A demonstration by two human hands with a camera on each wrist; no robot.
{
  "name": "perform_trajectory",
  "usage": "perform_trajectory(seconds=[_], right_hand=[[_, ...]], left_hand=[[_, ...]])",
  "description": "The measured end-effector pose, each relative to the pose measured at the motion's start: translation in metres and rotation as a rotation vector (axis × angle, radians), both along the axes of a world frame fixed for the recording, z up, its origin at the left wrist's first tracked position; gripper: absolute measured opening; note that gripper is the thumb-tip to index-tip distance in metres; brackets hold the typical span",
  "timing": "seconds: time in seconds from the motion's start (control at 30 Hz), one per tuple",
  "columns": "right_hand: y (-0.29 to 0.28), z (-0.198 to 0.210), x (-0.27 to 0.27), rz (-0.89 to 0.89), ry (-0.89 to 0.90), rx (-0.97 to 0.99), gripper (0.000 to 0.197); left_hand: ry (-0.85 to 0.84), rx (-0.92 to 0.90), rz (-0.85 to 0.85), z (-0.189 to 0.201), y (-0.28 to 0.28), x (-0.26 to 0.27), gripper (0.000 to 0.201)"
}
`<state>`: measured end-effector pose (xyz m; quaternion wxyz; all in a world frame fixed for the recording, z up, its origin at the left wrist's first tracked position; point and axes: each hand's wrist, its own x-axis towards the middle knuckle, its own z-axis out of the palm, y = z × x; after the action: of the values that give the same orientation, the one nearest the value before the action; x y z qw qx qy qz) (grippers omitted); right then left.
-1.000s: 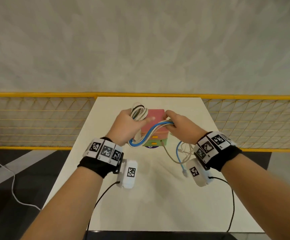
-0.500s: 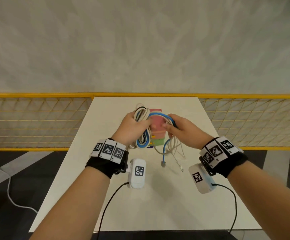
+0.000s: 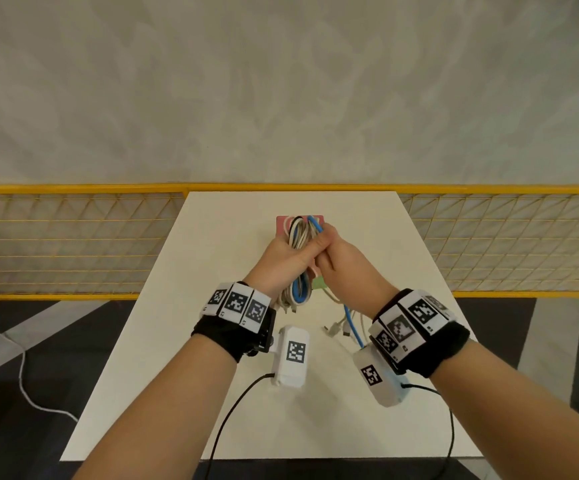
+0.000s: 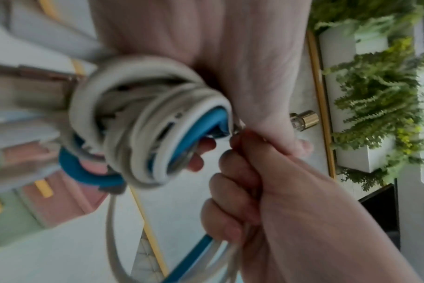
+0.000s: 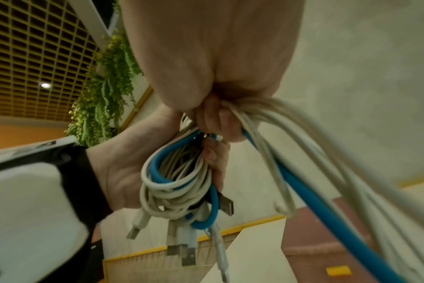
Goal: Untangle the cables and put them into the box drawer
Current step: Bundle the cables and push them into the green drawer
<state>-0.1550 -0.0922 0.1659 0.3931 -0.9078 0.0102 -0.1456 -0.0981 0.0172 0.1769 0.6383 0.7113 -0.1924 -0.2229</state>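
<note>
White and blue cables (image 3: 300, 258) bundled in both hands, above the box drawer (image 3: 318, 283) on the table (image 3: 211, 375).

Left hand (image 3: 281, 259) grips the coiled loops; right hand (image 3: 341, 261) is closed round the loose tails. Coiling looks nearly finished, and next the tails (plugs dangling) need gathering and a drawer opening. Only the right wrist view shows the USB plugs (image 5: 182, 249) under the coil; the head view alone shows both hands' place over the table.

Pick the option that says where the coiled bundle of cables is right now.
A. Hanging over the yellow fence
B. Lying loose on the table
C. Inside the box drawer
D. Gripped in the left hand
D: the left hand wraps around the coiled bundle of cables, held above the table.
</note>
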Motion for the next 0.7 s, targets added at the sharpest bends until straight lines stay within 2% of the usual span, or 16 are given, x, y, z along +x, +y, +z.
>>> perform_trajectory(seconds=[0.17,0.27,0.43,0.5,0.57,0.63,0.7], right_hand=[[-0.001,0.004,-0.002,0.140,0.047,-0.032,0.027],[-0.004,-0.001,-0.004,0.126,0.005,-0.068,0.024],[-0.002,-0.025,-0.016,0.255,-0.052,0.068,0.056],[-0.007,-0.043,-0.017,0.209,-0.022,0.108,0.051],[-0.014,-0.058,-0.017,0.140,0.057,0.047,0.031],[-0.016,-0.065,-0.015,0.158,0.119,-0.044,0.012],[-0.015,-0.065,-0.012,0.218,0.149,-0.083,0.011]], left_hand=[[0.018,-0.094,0.218,-0.004,-0.005,0.000,0.025],[-0.017,-0.103,0.331,-0.005,-0.006,0.003,0.023],[0.005,-0.225,0.440,0.010,-0.002,0.017,0.011],[0.038,-0.324,0.452,0.018,0.002,0.023,0.013],[0.060,-0.386,0.420,0.024,0.008,0.026,0.020],[0.064,-0.425,0.324,0.024,0.013,0.024,0.032],[0.056,-0.426,0.181,0.021,0.019,0.022,0.041]])
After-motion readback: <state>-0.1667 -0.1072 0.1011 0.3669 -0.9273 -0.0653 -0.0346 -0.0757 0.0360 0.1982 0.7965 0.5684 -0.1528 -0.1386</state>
